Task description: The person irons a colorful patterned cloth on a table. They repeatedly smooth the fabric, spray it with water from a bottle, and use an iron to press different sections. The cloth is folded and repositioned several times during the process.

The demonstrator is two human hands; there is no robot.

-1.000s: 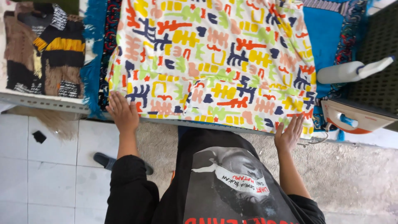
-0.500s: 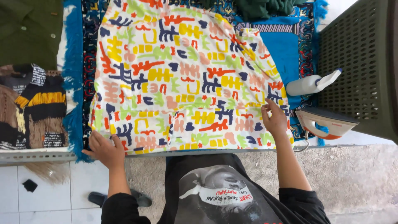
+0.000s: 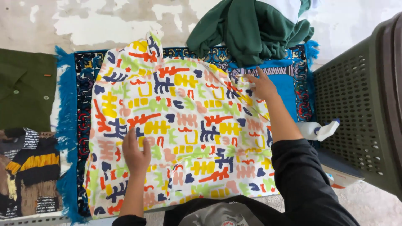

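I see patterned cloth (image 3: 180, 134) spread flat on blue rug (image 3: 289, 83), centre of scene. L hand (image 3: 136, 152) flat on its near-left part, fingers together. R hand (image 3: 261, 86) on far-right edge, fingers slightly apart, pressing fabric. Green garment (image 3: 251, 29) far side, spray bottle (image 3: 318, 130) right, by basket (image 3: 360, 104).
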